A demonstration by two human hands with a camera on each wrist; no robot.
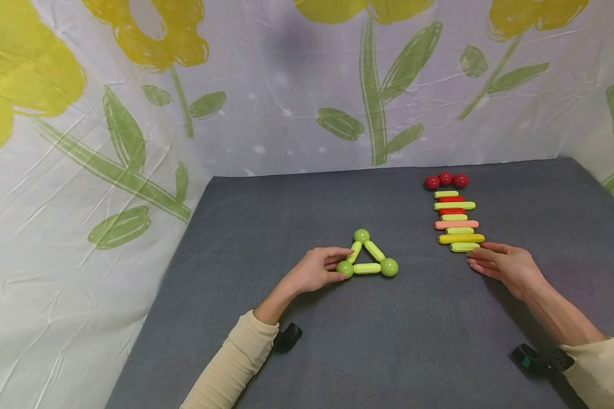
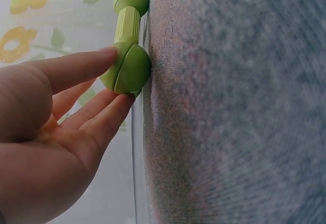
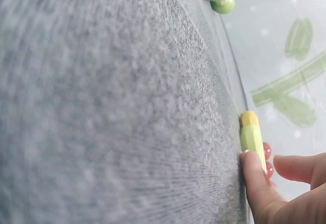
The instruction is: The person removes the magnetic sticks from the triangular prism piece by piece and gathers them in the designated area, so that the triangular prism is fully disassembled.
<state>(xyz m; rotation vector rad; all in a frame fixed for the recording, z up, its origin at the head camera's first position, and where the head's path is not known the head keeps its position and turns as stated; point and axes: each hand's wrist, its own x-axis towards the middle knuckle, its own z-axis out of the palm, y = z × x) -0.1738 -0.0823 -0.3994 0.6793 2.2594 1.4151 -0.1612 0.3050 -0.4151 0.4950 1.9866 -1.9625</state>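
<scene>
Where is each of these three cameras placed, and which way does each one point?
Head: worn high, looking forward and down at the grey felt table; both forearms show.
Left wrist: low by the left hand, whose fingers touch a green plastic ball of the triangle.
Right wrist: low by the right hand, its fingertip on a pale green ribbed stick.
Shared: head and left wrist both show that ball.
</scene>
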